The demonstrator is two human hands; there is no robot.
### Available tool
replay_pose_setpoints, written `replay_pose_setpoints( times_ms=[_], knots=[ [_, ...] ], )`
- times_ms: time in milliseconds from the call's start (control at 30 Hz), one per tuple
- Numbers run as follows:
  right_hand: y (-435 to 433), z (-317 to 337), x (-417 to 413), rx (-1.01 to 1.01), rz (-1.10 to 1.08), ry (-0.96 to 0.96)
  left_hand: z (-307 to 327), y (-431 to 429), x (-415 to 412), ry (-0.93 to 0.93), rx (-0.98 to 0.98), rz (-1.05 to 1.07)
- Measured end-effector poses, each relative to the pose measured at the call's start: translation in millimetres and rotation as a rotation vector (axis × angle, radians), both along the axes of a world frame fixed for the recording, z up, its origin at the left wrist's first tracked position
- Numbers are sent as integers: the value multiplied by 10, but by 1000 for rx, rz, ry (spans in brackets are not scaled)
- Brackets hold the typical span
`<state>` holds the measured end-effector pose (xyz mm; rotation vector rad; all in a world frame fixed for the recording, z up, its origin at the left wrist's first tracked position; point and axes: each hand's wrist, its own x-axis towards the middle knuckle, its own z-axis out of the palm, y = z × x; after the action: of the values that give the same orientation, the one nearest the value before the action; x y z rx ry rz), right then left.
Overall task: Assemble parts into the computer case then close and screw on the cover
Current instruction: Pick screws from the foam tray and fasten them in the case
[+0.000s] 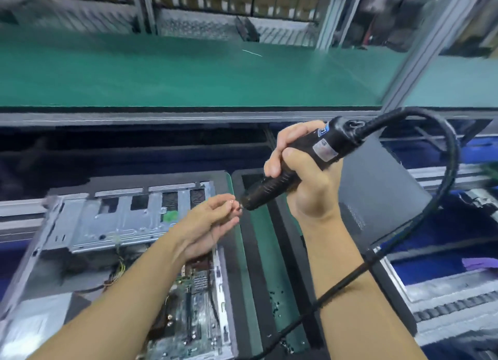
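An open computer case (80,225) lies on its side at lower left, its metal drive bracket and green motherboard (188,314) exposed. My right hand (304,176) grips a black electric screwdriver (293,171) tilted down to the left, its thick cable (444,187) looping off to the right. My left hand (213,222) is raised over the case's right edge and its fingertips pinch something small, apparently a screw (238,208), right at the screwdriver's tip. A dark grey cover panel (377,198) stands behind my right hand.
A black tray with a green mat (269,265) holds several small dark screws beside the case. A green conveyor belt (188,74) runs across the back, with a slanted aluminium post (420,58) at right. Blue bins (444,252) and metal rails sit at far right.
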<state>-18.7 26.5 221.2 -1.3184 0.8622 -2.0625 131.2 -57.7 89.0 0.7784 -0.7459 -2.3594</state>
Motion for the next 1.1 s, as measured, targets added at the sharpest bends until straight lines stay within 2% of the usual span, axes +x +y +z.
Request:
replay_pose_setpoints(
  times_ms=[300,667,1100],
  knots=[
    [-204,134,573,-3,112,-67,7,-32,646,88,-26,78],
    [-244,94,710,-19,135,-195,30,63,774,169,172,203],
    [-246,91,671,-38,161,-178,61,145,740,155,46,210]
  ],
)
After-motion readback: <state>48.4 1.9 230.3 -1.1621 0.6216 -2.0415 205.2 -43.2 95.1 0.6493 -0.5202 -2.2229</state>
